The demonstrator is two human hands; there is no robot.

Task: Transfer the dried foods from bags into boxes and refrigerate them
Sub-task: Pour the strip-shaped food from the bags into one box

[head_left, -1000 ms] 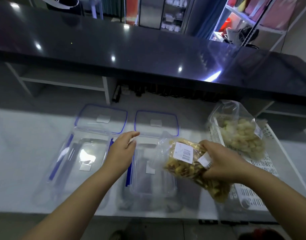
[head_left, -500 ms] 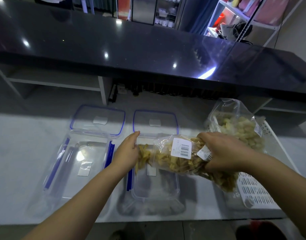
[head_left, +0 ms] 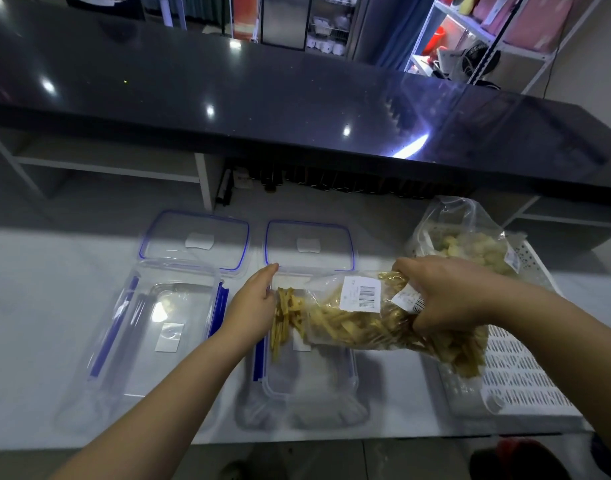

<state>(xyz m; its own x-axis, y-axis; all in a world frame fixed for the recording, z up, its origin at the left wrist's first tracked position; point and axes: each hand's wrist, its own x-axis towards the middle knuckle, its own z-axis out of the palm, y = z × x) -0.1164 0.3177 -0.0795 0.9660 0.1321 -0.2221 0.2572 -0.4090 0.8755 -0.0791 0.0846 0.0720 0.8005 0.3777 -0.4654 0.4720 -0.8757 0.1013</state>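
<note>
Head view: R hand [head_left: 446, 299] grips the bag of yellow strips [head_left: 359, 327] around its rear half, fingers curled over the plastic and clamping it. The bag lies tipped on its side in the air, mouth pointing left, barcode label up. It hangs over the mid box [head_left: 311, 379], a clear box w/ blue clips that sits near the worktop's [head_left: 37, 306] front edge, approx. at its middle. A bunch of strips [head_left: 283, 317] sticks out of the mouth and hangs down over the box's left part.

L hand [head_left: 254, 303] is at the bag's mouth, above the box's far-left corner. Its fingers are straight and pressed together, palm facing the strips, nothing pinched. Can't tell if it touches the plastic.

The left box [head_left: 165, 323], same type, sits just beside the mid one on its left. Each box has its blue-rimmed lid lying right behind it, toward the back edge: left lid [head_left: 196, 237], mid lid [head_left: 309, 244].

A white slotted basket [head_left: 518, 368] sits at the worktop's right end, reaching the front-right corner. A second bag [head_left: 470, 237] w/ pale chunks stands in the basket's far end, partly behind the R hand.

A glossy black counter [head_left: 262, 98] overhangs the back edge.
</note>
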